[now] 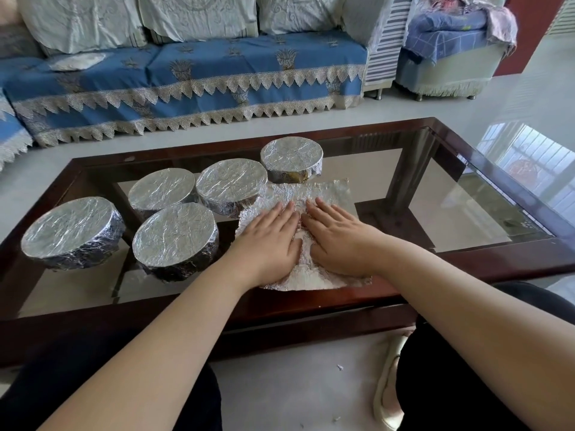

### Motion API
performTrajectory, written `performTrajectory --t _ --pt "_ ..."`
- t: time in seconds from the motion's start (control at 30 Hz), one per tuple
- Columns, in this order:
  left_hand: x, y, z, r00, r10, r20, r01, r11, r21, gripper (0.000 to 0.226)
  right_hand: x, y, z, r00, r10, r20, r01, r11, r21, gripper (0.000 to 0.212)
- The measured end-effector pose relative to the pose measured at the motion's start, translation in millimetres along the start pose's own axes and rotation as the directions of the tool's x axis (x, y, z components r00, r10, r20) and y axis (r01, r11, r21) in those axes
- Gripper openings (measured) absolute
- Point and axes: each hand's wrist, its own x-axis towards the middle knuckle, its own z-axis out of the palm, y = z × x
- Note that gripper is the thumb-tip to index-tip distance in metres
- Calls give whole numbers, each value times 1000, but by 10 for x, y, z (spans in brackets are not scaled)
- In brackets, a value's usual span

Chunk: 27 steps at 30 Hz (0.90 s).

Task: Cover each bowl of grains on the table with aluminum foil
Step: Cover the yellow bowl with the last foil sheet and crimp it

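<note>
Foil-wrapped bowls and one loose foil sheet on a glass surface.

Both hands lie flat, fingers straight, side by side: the left hand (267,241) and the right hand (337,237) press on a crinkled aluminum foil sheet (329,194) spread on the glass surface (451,194). Four covered bowls sit left of the left hand, the nearest (175,234) just beside it; a fifth covered bowl (291,157) stands beyond the fingertips.

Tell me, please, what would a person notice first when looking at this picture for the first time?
First, both hands: the left hand and the right hand lie flat, side by side, on a crinkled foil sheet near the front edge of the glass table. Next, five foil-covered bowls stand to the left of and behind the sheet. Behind the table, a blue sofa fills the background.
</note>
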Motion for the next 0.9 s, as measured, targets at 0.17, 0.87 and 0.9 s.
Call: performTrajectory --t 0.17,0.87,0.9 --pt "-22 -2 19 1000 8 13 -8 1000 17 62 1 -7 64 999 17 39 -14 998 -64 70" --pt "-19 13 17 998 49 -27 -48 998 49 67 36 48 27 981 -28 -191 61 984 167 75" --pt "-21 13 16 999 45 -30 -44 998 41 68 66 52 34 984 -23 -179 54 984 170 71"
